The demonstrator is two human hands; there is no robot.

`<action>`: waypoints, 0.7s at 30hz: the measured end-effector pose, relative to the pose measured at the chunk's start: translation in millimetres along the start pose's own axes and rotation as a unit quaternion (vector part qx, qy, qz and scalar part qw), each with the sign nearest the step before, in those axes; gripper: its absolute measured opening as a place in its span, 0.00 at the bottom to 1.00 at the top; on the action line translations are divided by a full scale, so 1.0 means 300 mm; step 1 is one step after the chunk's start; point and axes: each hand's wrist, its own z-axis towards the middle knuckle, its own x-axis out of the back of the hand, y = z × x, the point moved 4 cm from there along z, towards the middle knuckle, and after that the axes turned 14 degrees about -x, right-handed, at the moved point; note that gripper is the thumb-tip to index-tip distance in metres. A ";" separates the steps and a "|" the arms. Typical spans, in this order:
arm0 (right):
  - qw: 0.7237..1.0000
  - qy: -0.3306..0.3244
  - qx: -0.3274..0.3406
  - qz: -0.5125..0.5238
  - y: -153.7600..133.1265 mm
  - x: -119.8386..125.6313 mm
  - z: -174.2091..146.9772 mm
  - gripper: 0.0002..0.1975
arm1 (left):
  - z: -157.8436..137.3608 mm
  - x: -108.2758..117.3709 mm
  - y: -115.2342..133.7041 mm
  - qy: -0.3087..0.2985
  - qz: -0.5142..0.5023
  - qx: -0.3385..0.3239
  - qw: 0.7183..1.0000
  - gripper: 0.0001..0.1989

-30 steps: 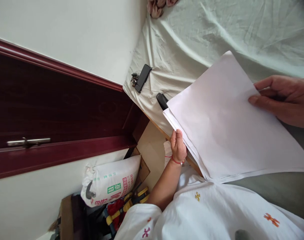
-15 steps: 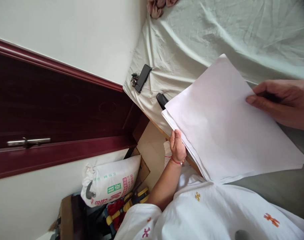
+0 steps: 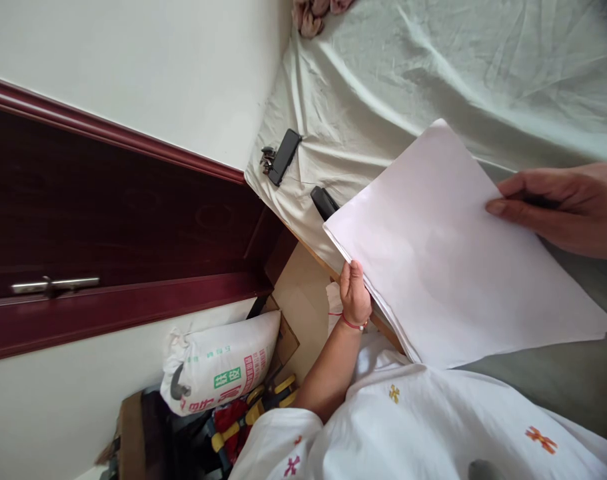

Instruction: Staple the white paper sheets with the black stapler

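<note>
A small stack of blank white paper sheets (image 3: 463, 253) lies tilted between my two hands, over the bed's edge and above my lap. My left hand (image 3: 355, 293), with a red string bracelet at the wrist, pinches the stack's left edge, thumb on top and the other fingers underneath. From the right, my right hand (image 3: 558, 207) grips the opposite edge between thumb and curled fingers. Close to the top left corner of the paper, a black elongated object (image 3: 324, 201) lies on the bed, partly covered by the sheets; its kind is unclear.
The bed has a pale green sheet (image 3: 373, 93). On its corner are a black phone-like slab (image 3: 286, 157) and keys (image 3: 268, 159). A dark red door (image 3: 108, 200) stands at left. Below it are a white printed sack (image 3: 223, 363) and yellow toy-like parts (image 3: 238, 427).
My right hand has shifted slightly left and down with the paper. The top sheet's left corner now lies flush with the sheets beneath. My left hand stays in place.
</note>
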 end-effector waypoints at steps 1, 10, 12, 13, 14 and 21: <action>1.000 -0.003 0.001 0.004 -0.007 0.001 -0.003 0.36 | -0.001 0.001 0.000 0.002 0.004 0.003 1.000 0.30; 0.995 0.055 0.077 0.015 -0.038 0.000 -0.011 0.22 | 0.005 0.000 0.004 0.011 -0.009 0.004 1.000 0.33; 0.990 0.087 0.111 0.014 -0.032 -0.005 -0.009 0.23 | 0.002 -0.004 0.019 0.010 -0.014 0.006 1.000 0.34; 0.989 0.090 0.118 0.016 -0.026 -0.009 -0.006 0.24 | -0.001 -0.008 0.030 0.013 -0.019 0.007 1.000 0.34; 0.989 0.085 0.119 0.020 -0.020 -0.014 -0.004 0.26 | -0.004 -0.013 0.045 0.019 -0.026 0.007 0.999 0.34; 0.994 0.035 0.103 -0.011 0.011 -0.015 -0.005 0.34 | 0.008 -0.091 0.133 0.030 -0.099 0.023 0.994 0.30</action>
